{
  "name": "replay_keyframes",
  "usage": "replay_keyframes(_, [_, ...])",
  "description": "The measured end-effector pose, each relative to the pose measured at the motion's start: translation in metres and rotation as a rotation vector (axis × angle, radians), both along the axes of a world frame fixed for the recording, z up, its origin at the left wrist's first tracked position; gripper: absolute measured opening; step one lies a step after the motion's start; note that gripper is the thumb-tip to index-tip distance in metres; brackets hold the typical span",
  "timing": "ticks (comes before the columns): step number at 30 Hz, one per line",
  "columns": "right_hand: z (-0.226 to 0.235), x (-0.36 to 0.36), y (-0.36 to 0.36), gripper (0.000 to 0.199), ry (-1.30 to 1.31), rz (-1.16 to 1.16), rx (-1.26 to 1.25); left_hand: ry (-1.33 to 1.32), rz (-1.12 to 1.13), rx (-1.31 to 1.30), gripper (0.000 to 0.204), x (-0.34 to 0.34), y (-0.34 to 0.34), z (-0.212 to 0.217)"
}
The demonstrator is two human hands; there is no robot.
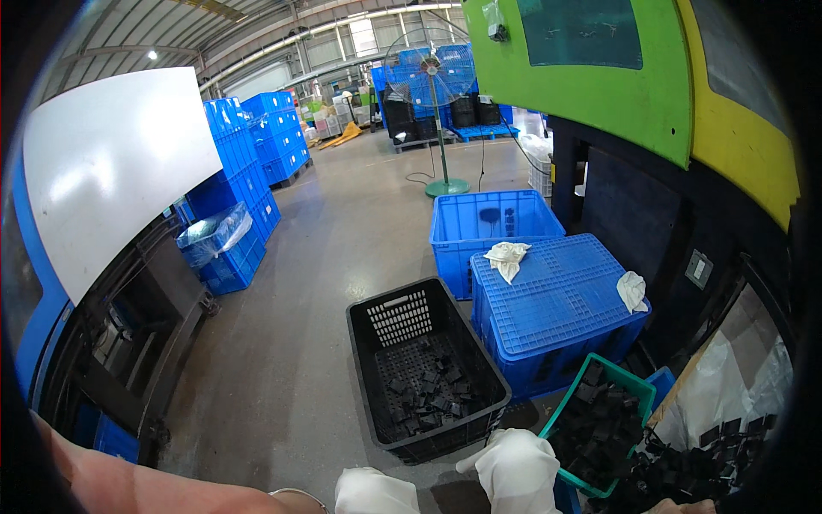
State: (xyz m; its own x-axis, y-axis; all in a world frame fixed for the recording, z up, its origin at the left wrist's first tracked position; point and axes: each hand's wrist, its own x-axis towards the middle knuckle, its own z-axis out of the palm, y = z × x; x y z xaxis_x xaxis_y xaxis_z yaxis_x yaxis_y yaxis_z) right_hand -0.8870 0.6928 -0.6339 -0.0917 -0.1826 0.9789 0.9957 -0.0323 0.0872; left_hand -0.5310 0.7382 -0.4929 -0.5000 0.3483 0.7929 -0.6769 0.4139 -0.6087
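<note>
My left forearm (163, 487) comes in from the lower left with a thin bracelet (298, 499) at the wrist. Past the wrist, my left hand is cut off by the lower edge. A sliver of skin, seemingly my right hand (685, 507), shows at the lower right beside a pile of small black plastic parts (676, 471). Its fingers are hidden. Two rounded shapes in white cloth (519, 473), which look like my knees, rise from the bottom. Ahead of them stands a black crate (368, 377) holding loose black parts (428, 398). A green bin (644, 387) to its right holds more.
A closed blue box (556, 291) bears two white cloths (507, 257). Behind it is an open blue bin (497, 236). A standing fan (432, 68), stacked blue crates (278, 141) and a green machine (599, 94) stand farther off. A white panel (120, 163) is on the left.
</note>
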Motion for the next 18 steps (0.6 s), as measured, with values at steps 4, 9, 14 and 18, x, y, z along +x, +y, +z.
replay_keyframes(4, [-0.033,-0.029,0.026,0.033,0.089,-0.422,0.466,0.029,0.017,0.028,0.042,0.009,0.011,-0.01])
replay_keyframes(9, [-0.057,-0.098,0.01,0.047,0.072,-0.969,0.577,0.098,-0.1,0.088,0.041,-0.006,-0.004,-0.025])
replay_keyframes(14, [-0.078,-0.144,0.029,0.044,0.148,-1.144,0.903,0.184,-0.193,0.166,0.04,-0.017,0.0,-0.046])
replay_keyframes(18, [-0.09,-0.141,0.021,0.043,0.27,-1.297,1.321,0.229,-0.246,0.23,0.039,-0.032,0.003,-0.06])
